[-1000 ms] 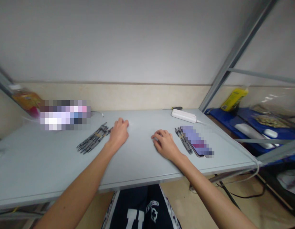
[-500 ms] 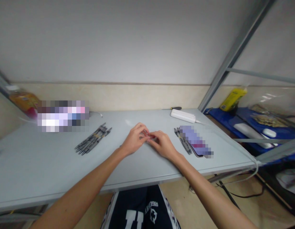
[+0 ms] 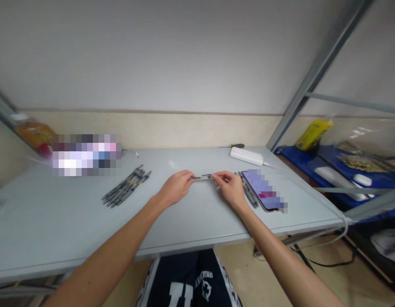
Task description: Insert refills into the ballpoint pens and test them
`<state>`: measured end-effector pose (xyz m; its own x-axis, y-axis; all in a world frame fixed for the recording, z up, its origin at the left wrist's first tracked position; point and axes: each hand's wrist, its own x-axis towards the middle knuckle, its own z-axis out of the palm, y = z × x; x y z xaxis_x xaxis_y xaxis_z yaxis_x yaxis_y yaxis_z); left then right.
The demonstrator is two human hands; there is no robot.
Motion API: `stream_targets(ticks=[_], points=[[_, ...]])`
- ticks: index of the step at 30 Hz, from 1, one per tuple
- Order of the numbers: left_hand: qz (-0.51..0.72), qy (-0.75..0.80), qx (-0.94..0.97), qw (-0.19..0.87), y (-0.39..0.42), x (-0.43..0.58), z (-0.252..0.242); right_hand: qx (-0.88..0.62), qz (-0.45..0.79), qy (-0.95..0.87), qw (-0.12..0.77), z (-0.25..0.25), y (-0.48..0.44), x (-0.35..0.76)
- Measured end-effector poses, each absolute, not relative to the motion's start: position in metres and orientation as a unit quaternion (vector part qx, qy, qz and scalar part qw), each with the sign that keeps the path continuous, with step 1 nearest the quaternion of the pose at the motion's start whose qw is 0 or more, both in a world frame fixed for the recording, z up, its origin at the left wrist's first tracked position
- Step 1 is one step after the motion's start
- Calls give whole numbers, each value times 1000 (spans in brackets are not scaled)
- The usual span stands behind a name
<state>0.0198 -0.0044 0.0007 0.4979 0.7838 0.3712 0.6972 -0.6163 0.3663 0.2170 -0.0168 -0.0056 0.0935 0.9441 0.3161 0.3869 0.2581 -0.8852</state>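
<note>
A dark pen [image 3: 202, 177] is held level just above the grey table [image 3: 72, 230], at its middle. My left hand [image 3: 175, 187] pinches the pen's left end. My right hand [image 3: 231, 187] pinches its right end. Left of my hands a pile of several dark pens [image 3: 125, 187] lies on the table. A few more pens [image 3: 247, 189] lie right beside my right hand, next to a phone [image 3: 263, 189].
A white power strip [image 3: 247, 156] and a small screwdriver [image 3: 234, 146] lie at the table's back edge. A blurred-out item [image 3: 85, 154] and a snack bag [image 3: 34, 135] sit at the back left. A metal rack post [image 3: 309, 79] and blue shelf [image 3: 332, 164] stand to the right.
My left hand moved from beside the pen pile to the middle and met my right hand. Both hands then drew apart, with a pen now stretched between them.
</note>
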Motion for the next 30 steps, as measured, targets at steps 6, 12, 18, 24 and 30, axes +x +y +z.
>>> stream_targets(ticks=[6, 12, 18, 24, 30], points=[[198, 445, 871, -67, -12, 25, 8, -521, 37, -760, 388, 4, -31, 207], [160, 418, 887, -112, -26, 35, 17, -567, -100, -805, 143, 16, -46, 178], [152, 415, 889, -121, -24, 38, 10, -650, 82, -753, 66, 23, -27, 177], [117, 490, 859, -91, -20, 41, 4, -611, 125, -780, 43, 26, -21, 172], [43, 564, 822, -71, -22, 43, 8, -600, -22, -798, 52, 18, -32, 162]])
